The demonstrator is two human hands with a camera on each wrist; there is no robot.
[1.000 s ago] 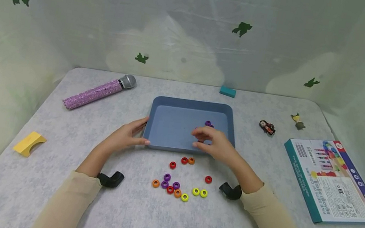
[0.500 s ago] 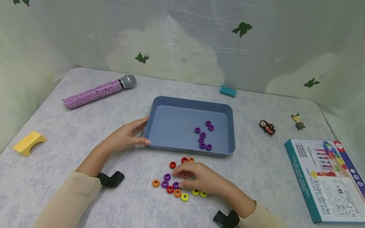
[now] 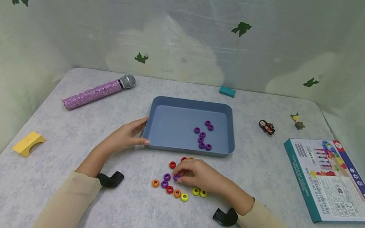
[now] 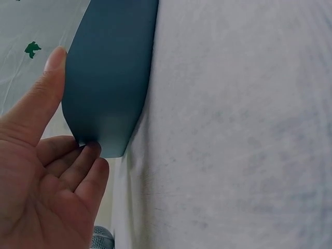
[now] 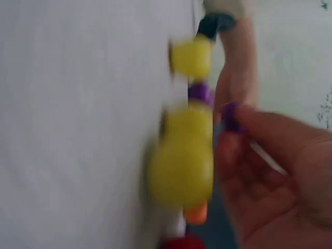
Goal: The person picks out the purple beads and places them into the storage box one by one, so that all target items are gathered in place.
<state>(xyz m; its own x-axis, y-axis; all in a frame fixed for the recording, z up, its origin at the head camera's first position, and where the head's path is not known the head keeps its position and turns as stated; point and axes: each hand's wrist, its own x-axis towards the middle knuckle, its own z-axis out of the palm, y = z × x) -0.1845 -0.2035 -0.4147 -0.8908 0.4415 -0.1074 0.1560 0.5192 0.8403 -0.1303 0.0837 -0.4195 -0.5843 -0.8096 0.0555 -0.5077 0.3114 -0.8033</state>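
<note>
A shallow blue-grey tray (image 3: 173, 128) stands mid-table with several purple beads (image 3: 202, 134) on its right side. My left hand (image 3: 123, 134) holds the tray's near left corner; in the left wrist view the thumb (image 4: 44, 93) lies along the rim and bent fingers (image 4: 85, 166) touch the end wall. In front of the tray, my right hand (image 3: 199, 175) pinches a purple bead (image 5: 232, 116) between thumb and fingertips, clear of the table. Around it lie loose beads: purple (image 3: 164, 184), red (image 3: 172, 165), orange (image 3: 155, 183) and yellow (image 3: 184, 197). The right hand partly covers beads behind it.
A glittery pink microphone (image 3: 98, 92) lies back left, a yellow arch block (image 3: 29, 144) at the left edge. Behind the tray sits a teal block (image 3: 227, 92). To the right are two small figures, one dark-haired (image 3: 266, 127), one yellow-topped (image 3: 297, 121), and a flat boxed set (image 3: 334, 182).
My right hand has come from over the tray to the loose beads in front and picked up a purple bead. The left hand keeps its place at the tray corner.
</note>
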